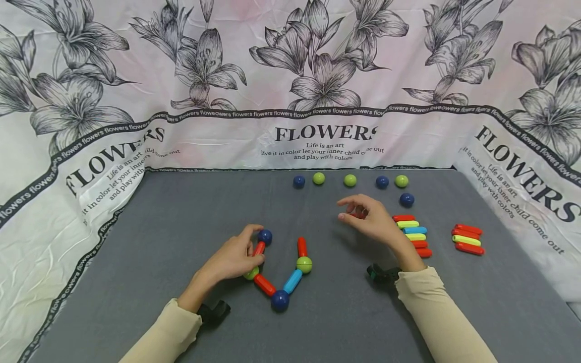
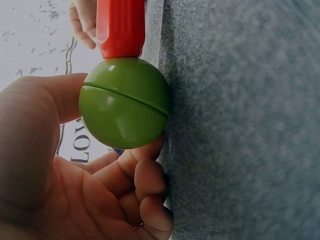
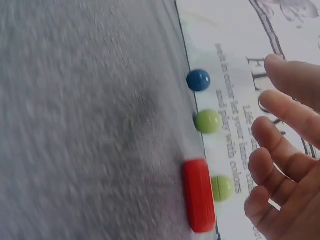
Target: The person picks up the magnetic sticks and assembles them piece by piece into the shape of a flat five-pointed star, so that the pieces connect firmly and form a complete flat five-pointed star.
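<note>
A V-shaped chain of magnetic sticks and balls lies on the dark grey table. A large blue ball [image 1: 280, 301] forms its near corner, joined to a red stick [image 1: 265, 285] and a light blue stick [image 1: 292, 281]. My left hand [image 1: 233, 256] grips the chain's left arm around its upper red stick [image 1: 259, 249], index finger by the end blue ball [image 1: 265, 237]. In the left wrist view, the thumb meets the green ball [image 2: 125, 102]. My right hand [image 1: 369, 219] hovers with loosely bent fingers, holding nothing. A loose red stick [image 3: 199, 195] is near it, apart from the fingers.
Along the back edge stand blue and green balls, among them a green ball [image 1: 350, 180] and a blue ball [image 1: 382, 182]. Rows of coloured sticks [image 1: 415, 230] lie right of my right hand, with another group [image 1: 468, 240] farther right. A flower-printed cloth [image 1: 317, 146] hangs behind.
</note>
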A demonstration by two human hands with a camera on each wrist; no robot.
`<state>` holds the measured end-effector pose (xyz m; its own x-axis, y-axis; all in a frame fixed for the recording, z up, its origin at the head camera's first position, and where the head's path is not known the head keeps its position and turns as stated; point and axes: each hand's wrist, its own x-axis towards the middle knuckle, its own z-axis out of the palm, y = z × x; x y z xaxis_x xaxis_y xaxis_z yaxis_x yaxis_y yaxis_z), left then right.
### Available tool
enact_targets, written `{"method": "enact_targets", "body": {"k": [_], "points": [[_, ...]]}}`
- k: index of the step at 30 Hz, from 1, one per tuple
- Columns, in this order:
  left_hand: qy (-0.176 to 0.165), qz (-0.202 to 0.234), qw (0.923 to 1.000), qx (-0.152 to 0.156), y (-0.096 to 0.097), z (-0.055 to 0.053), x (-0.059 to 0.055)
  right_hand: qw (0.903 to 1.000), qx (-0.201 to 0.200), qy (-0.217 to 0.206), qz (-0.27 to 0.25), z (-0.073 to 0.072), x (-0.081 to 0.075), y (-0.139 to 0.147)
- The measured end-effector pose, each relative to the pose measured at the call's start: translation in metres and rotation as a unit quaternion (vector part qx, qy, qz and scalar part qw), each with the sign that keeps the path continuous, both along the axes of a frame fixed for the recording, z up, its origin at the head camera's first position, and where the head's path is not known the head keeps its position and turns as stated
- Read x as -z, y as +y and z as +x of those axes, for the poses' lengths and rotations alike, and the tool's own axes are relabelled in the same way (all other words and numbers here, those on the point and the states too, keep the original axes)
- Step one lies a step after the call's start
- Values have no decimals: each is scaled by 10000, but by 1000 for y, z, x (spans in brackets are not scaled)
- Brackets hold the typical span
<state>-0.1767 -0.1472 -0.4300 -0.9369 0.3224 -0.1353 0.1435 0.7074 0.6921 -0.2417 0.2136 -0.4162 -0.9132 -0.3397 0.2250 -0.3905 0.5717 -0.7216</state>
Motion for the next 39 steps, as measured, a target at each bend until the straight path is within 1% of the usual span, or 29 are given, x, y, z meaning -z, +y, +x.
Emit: {"method": "enact_targets", "body": {"k": [3, 7, 15, 18, 20, 23, 26, 27, 29, 32, 35, 39], "points": [[22, -7, 10000, 16, 0, 0, 0, 9996, 241, 73, 106, -2, -1, 7], [42, -11, 10000, 48, 0, 0, 1, 9989, 424, 139, 155, -4, 0, 15], [58, -36, 9999, 76, 0, -1, 2, 9982, 503, 155, 274, -7, 0, 23], [60, -22, 9999, 90, 0, 0, 2, 9980, 479, 173, 362, -8, 1, 25], [47, -21, 9999, 97, 0, 0, 3, 9974, 422, 221, 546, -9, 3, 27], [71, -2, 9999, 122, 0, 1, 3, 9930, 323, 325, 1091, -9, 7, 30], [112, -59, 9999, 115, 0, 1, 4, 9854, 211, 372, 1645, -10, 11, 33], [132, -86, 9998, 106, 0, 1, 4, 9837, 178, 369, 1753, -10, 13, 34], [155, -131, 9998, 72, 0, 1, 4, 9830, 112, 290, 1808, -10, 15, 34], [168, -191, 9997, 8, 1, 1, 5, 9849, 47, 207, 1721, -9, 17, 30], [224, -205, 9995, 0, 2, 0, 4, 9855, -12, 270, 1673, -9, 19, 22], [288, -191, 9994, 2, 1, -1, 2, 9839, -59, 416, 1737, -7, 20, 10]]}}
